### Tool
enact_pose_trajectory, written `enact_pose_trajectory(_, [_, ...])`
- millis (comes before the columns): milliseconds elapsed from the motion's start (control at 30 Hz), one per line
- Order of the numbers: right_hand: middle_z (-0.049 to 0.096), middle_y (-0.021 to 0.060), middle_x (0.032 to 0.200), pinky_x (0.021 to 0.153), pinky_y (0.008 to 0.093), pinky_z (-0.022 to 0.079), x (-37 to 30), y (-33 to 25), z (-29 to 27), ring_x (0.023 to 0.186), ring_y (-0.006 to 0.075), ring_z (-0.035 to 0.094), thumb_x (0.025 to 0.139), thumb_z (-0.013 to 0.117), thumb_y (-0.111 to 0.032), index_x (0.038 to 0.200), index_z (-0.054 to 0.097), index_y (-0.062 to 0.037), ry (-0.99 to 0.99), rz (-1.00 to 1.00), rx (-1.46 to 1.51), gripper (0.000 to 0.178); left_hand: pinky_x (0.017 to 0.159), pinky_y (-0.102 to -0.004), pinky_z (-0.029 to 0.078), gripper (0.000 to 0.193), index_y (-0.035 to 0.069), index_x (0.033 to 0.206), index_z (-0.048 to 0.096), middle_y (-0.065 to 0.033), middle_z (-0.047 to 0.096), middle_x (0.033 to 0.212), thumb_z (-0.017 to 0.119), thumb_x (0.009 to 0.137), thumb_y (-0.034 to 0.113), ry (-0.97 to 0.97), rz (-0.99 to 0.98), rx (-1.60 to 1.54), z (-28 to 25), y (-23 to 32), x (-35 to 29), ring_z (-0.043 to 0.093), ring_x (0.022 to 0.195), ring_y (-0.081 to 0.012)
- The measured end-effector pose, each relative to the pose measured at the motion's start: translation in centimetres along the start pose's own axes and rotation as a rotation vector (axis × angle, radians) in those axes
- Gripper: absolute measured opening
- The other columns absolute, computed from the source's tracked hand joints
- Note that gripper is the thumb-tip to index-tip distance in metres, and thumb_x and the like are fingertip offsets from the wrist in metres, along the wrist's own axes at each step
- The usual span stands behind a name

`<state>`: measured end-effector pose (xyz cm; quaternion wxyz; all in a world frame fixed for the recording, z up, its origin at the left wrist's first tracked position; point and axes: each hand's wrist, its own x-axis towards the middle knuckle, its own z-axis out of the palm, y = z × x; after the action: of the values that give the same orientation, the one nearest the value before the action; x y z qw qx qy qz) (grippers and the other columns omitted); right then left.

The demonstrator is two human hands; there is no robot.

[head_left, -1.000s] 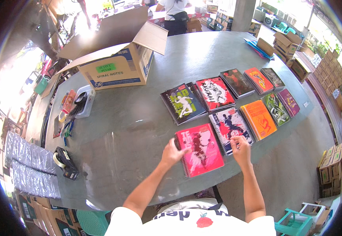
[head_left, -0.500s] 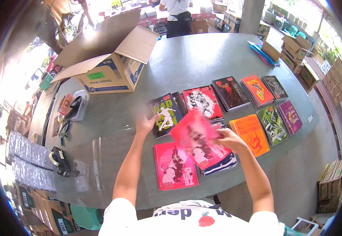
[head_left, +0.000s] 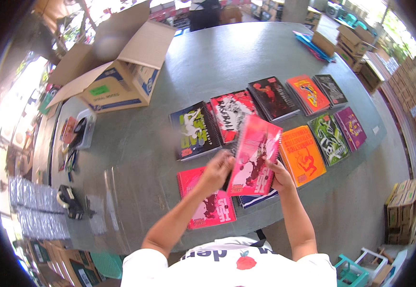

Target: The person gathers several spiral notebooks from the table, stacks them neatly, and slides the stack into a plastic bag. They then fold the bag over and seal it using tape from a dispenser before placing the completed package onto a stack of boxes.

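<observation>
My right hand (head_left: 280,177) grips a pink spiral notebook (head_left: 257,155) by its lower right side, tilted above the table. Close to its left edge, my left hand (head_left: 217,171) has its fingers curled closed; what they pinch, if anything, is hidden. A dark edge shows between that hand and the notebook. Below my left forearm lies another pink spiral notebook (head_left: 222,210), partly covered by the arm. A blue-and-white notebook (head_left: 256,199) peeks out under the held one. Just beyond are a dark blue notebook (head_left: 193,131) and a red-and-white notebook (head_left: 229,112).
Farther right lie black (head_left: 272,98), orange-red (head_left: 308,94), orange (head_left: 303,155), green (head_left: 329,138) and purple (head_left: 350,128) notebooks. An open carton (head_left: 122,88) stands far left. Nearer are a plastic bin (head_left: 87,129), a tape dispenser (head_left: 71,203) and bubble wrap (head_left: 38,208). A person (head_left: 204,14) stands beyond the table.
My left hand has moved right and down from the dark blue notebook to the held pink notebook. That notebook is now more upright. The view has shifted.
</observation>
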<state>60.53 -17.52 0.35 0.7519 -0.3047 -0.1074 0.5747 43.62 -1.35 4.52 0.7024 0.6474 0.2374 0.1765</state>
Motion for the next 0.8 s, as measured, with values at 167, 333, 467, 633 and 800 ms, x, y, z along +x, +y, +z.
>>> enact_pose_trajectory(167, [0.061,0.0079,0.105,0.083,0.0369,0.05,-7.8,-5.5,-2.0,0.092,0.0201,0.061,0.082,0.061,-0.011,0.114,0.051,-0.0002,0.495,-0.243,-0.282,0.035,0.077,-0.0416,0.037,0.08,0.003,0.128,0.043,-0.0152,0.06,0.093,0.06,0.072,0.058,0.397,0.257,1.226,0.8,-5.6,1.0,0.052,0.088,-0.0304])
enact_pose_trajectory(333, [0.062,0.0106,0.1,0.079,0.0388,0.052,-14.5,-13.2,-8.9,0.086,0.0222,0.063,0.082,0.057,-0.006,0.111,0.051,0.0008,0.565,-0.227,-0.178,0.03,0.079,-0.0361,0.041,0.069,0.005,0.13,0.038,-0.0112,0.059,0.088,0.072,0.072,0.015,0.5,0.281,0.919,3.7,-4.4,1.8,0.055,0.083,-0.0229])
enact_pose_trajectory(467, [0.062,0.0134,0.099,0.078,0.0419,0.054,-15.9,-14.5,-15.2,0.085,0.0256,0.065,0.084,0.054,-0.004,0.109,0.05,0.0045,0.654,-0.148,-0.268,0.028,0.063,-0.0198,0.042,0.034,0.0,0.118,0.049,-0.0005,0.055,0.083,0.052,0.085,0.0,0.445,0.12,0.137,6.7,0.4,3.3,0.05,0.071,-0.0056])
enact_pose_trajectory(633, [0.062,0.0113,0.102,0.081,0.038,0.051,-14.7,-16.4,-15.3,0.09,0.0207,0.062,0.089,0.051,-0.029,0.113,0.052,-0.0002,0.359,-0.025,0.137,0.037,0.071,-0.0252,0.044,0.023,0.001,0.109,0.049,-0.0061,0.053,0.095,0.051,0.086,0.003,0.468,0.283,0.196,19.2,2.2,6.2,0.052,0.079,-0.0117])
enact_pose_trajectory(800, [0.062,0.0067,0.103,0.082,0.0297,0.046,-14.4,-19.3,-15.4,0.088,0.0149,0.059,0.076,0.068,-0.025,0.113,0.055,-0.0011,0.429,0.107,-0.626,0.046,0.092,-0.0383,0.039,0.033,0.001,0.117,0.049,-0.0196,0.052,0.114,0.052,0.089,0.019,0.185,0.336,0.51,25.9,-4.8,4.9,0.052,0.106,-0.029])
